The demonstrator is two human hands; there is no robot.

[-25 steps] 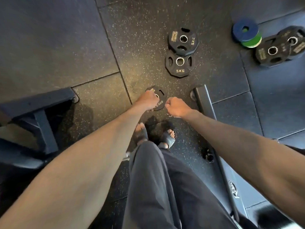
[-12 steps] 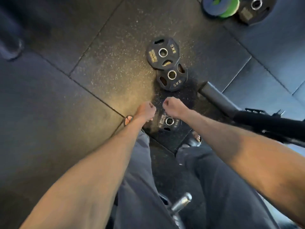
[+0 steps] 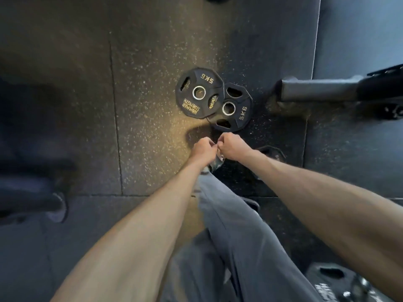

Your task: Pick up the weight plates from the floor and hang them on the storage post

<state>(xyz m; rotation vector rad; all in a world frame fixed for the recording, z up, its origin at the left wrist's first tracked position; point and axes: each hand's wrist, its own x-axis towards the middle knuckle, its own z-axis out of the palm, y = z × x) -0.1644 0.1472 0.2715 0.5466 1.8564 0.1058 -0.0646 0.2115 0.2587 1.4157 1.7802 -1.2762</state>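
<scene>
Fists now meet: left hand [image 3: 204, 149] and right hand [image 3: 231, 146] curled, holding I cannot tell what, beside two black faceted plates [image 3: 199, 92].

Bare hands [image 3: 202, 149], bare forearms [image 3: 152, 225], grey trousers [image 3: 235, 236].

Reaching down with both forearms straight, left hand [image 3: 204, 149] and right hand [image 3: 231, 145] fisted side by side, knuckles nearly touching (fingers tucked under, unseen).

I see a dark rubber-tile floor [image 3: 152, 62], flecked pale, with thin seams. Two black 5 kg weight plates lie flat on it, rims overlapping: left plate [image 3: 199, 92], right plate [image 3: 234, 109]. A grey metal bar [image 3: 316, 91] lies near their right.
</scene>
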